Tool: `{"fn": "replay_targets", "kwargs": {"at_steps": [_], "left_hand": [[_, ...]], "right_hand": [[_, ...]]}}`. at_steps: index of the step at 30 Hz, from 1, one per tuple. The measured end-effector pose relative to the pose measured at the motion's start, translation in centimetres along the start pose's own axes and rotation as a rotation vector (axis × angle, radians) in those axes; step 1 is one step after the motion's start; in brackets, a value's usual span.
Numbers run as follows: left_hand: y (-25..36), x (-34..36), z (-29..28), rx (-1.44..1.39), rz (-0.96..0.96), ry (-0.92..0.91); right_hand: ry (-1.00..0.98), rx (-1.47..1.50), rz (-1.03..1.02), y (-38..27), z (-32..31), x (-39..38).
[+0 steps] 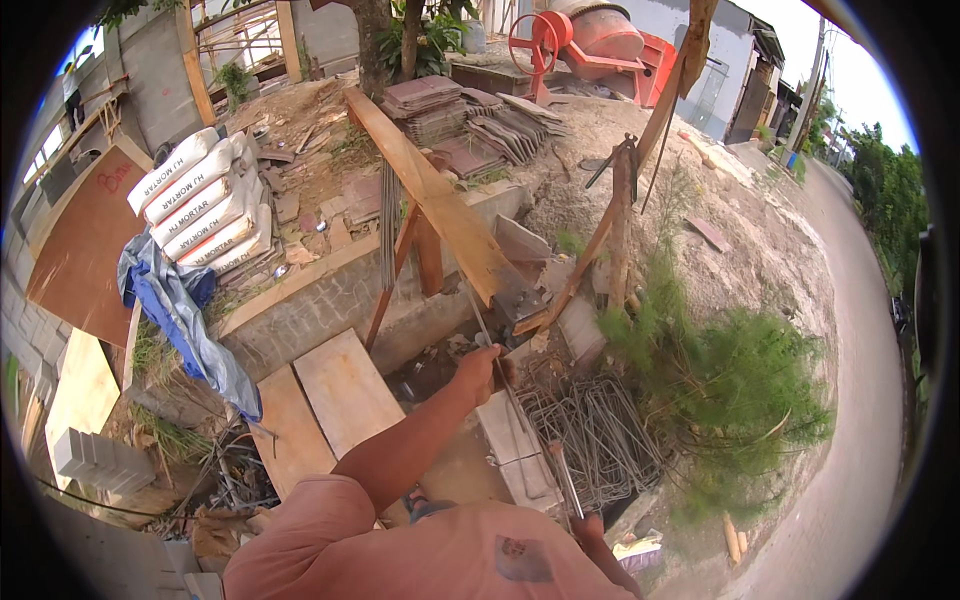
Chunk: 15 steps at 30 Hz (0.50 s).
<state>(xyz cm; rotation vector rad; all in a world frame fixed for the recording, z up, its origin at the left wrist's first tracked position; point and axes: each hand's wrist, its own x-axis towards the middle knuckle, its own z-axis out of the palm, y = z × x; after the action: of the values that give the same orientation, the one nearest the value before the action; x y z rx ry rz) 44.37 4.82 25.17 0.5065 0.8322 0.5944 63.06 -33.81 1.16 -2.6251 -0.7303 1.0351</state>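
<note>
My left hand (478, 372) is closed around a thin steel rod (481, 318) beside the near end of a long wooden plank (425, 185). The rod slants from the plank's end down past my fist. Lower and to the right, my right hand (589, 524) grips the lower end of a shiny metal bar (569, 484); its fingers are partly hidden. Whether the bar joins the rod, I cannot tell. A dark metal fitting (519, 296) sits on the plank's end. Right of the bar lies a heap of bent steel stirrups (600, 430).
White sacks (195, 200) are stacked at the left above a blue-grey tarp (190, 330). Wooden boards (345, 375) lie below a low concrete wall (300, 310). A feathery green bush (720, 400) grows at right. An orange cement mixer (600, 50) stands behind a sand mound (700, 250).
</note>
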Motion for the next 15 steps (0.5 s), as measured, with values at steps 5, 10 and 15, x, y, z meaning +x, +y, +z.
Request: {"fn": "replay_targets", "kwargs": {"at_steps": [5, 10, 15], "left_hand": [[-5.1, 7.1, 7.5, 0.121, -0.032, -0.010], [-10.0, 6.8, 8.2, 0.205, -0.058, -0.047], [-17.0, 4.2, 8.5, 0.280, -0.189, -0.191]], "right_hand": [[0.041, -0.119, 0.129, 11.5, -2.2, -1.3], [0.037, -0.112, 0.451, 22.1, -0.9, -5.1], [0.060, -0.006, 0.501, 22.3, -3.8, -9.1]]}}
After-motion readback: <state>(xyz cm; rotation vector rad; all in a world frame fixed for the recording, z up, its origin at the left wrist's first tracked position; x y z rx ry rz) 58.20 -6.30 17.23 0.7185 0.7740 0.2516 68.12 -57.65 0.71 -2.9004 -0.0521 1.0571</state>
